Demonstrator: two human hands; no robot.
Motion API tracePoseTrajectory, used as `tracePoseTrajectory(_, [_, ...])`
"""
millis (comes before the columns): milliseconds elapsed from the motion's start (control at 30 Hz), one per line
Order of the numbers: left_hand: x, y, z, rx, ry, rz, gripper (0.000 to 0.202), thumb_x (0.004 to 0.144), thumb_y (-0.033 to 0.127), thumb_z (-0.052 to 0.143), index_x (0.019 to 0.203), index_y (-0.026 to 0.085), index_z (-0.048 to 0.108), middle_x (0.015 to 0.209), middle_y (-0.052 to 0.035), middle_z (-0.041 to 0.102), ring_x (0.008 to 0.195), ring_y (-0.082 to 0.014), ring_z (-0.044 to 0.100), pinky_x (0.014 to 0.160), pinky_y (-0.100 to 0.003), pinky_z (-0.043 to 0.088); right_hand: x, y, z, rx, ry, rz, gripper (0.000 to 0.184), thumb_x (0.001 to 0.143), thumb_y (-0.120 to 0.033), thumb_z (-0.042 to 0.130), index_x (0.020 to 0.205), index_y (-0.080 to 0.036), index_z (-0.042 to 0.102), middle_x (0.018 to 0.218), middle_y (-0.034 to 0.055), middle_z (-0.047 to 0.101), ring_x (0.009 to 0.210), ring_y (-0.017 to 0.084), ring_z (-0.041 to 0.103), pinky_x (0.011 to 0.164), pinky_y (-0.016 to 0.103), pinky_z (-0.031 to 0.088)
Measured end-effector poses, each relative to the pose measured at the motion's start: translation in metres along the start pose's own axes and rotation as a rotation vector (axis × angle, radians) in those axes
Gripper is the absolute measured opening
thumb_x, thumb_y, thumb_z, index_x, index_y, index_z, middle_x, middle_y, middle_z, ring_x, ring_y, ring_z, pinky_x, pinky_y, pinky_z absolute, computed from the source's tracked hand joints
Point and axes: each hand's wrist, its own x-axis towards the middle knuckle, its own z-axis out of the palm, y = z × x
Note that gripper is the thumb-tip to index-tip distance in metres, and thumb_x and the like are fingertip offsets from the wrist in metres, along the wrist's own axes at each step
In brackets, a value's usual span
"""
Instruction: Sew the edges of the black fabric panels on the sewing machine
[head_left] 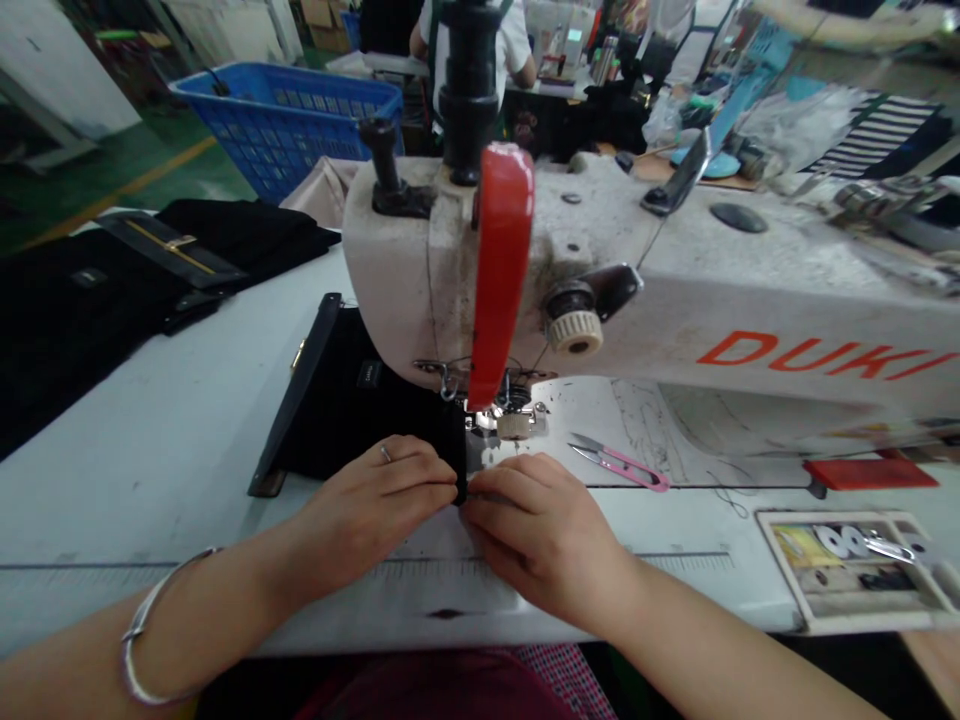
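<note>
A black fabric bag piece (pixel 352 400) with a stiff dark strip along its left side lies on the white sewing table (pixel 150 480), its front edge under the presser foot (pixel 499 420) of a white DUKI sewing machine (pixel 735 300). My left hand (pixel 371 510), wearing a thin ring, pinches the fabric's near right corner. My right hand (pixel 536 530) presses against that same edge from the other side, fingers curled around it. The needle is hidden behind the red finger guard (pixel 499 270). Pink-handled thread snips (pixel 619 465) lie just right of my right hand.
Several folded black bags (pixel 112 280) lie at the table's left. A blue plastic basket (pixel 285 125) stands behind them. A small tray of bobbins and parts (pixel 847 570) sits at front right. A co-worker in a white shirt (pixel 480 40) sits beyond the machine.
</note>
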Motion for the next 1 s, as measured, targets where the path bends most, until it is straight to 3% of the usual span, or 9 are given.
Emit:
tracePoseTrajectory(100, [0.000, 0.001, -0.002, 0.017, 0.012, 0.022, 0.022, 0.104, 0.014, 0.044, 0.115, 0.015, 0.063, 0.112, -0.0052, 0.070, 0.109, -0.0172, 0.062, 0.100, -0.032, 0.052, -0.001, -0.002, 0.000, 0.003, 0.008, 0.001, 0.017, 0.093, -0.014, 0.058, 0.106, -0.018, 0.069, 0.117, 0.0081, 0.070, 0.104, 0.023, 0.063, 0.091, 0.040, 0.050])
tracePoseTrajectory(233, [-0.001, -0.002, -0.005, -0.034, 0.024, -0.047, 0.024, 0.104, 0.016, 0.045, 0.120, 0.019, 0.063, 0.114, -0.0022, 0.072, 0.109, -0.0150, 0.064, 0.097, -0.029, 0.055, -0.001, -0.003, 0.001, 0.025, -0.003, 0.012, 0.024, 0.094, -0.016, 0.059, 0.117, -0.015, 0.064, 0.115, 0.0083, 0.072, 0.106, 0.022, 0.065, 0.094, 0.040, 0.050])
tracePoseTrajectory(500, [0.008, -0.025, -0.007, -0.084, 0.012, -0.062, 0.025, 0.105, 0.021, 0.043, 0.112, 0.020, 0.068, 0.110, -0.0030, 0.073, 0.105, -0.0151, 0.067, 0.098, -0.031, 0.055, 0.011, -0.002, -0.004, -0.049, -0.040, 0.029, 0.026, 0.093, -0.017, 0.060, 0.118, -0.017, 0.066, 0.119, 0.0094, 0.072, 0.105, 0.024, 0.066, 0.091, 0.041, 0.052])
tracePoseTrajectory(700, [0.021, -0.042, -0.008, 0.001, 0.060, -0.049, 0.028, 0.106, 0.024, 0.044, 0.104, 0.018, 0.071, 0.106, -0.0034, 0.075, 0.101, -0.0144, 0.069, 0.097, -0.030, 0.055, 0.022, 0.007, -0.005, -0.142, -0.086, 0.048, 0.031, 0.090, -0.020, 0.062, 0.120, -0.013, 0.066, 0.122, 0.0114, 0.070, 0.106, 0.027, 0.065, 0.091, 0.044, 0.053])
tracePoseTrajectory(900, [0.028, -0.055, -0.010, 0.069, 0.049, -0.094, 0.037, 0.106, 0.030, 0.040, 0.102, 0.018, 0.074, 0.104, -0.0036, 0.076, 0.106, -0.0165, 0.070, 0.100, -0.033, 0.054, 0.025, 0.016, 0.002, -0.172, 0.000, 0.037, 0.031, 0.091, -0.022, 0.061, 0.118, -0.010, 0.067, 0.123, 0.0151, 0.069, 0.111, 0.029, 0.063, 0.093, 0.046, 0.053])
tracePoseTrajectory(1000, [0.028, -0.056, -0.011, 0.103, 0.040, -0.139, 0.042, 0.106, 0.034, 0.036, 0.105, 0.015, 0.074, 0.112, -0.0015, 0.074, 0.108, -0.0152, 0.069, 0.101, -0.031, 0.052, 0.023, 0.020, 0.007, -0.180, 0.037, 0.028, 0.030, 0.092, -0.023, 0.060, 0.118, -0.010, 0.067, 0.123, 0.0167, 0.069, 0.110, 0.029, 0.063, 0.093, 0.046, 0.053])
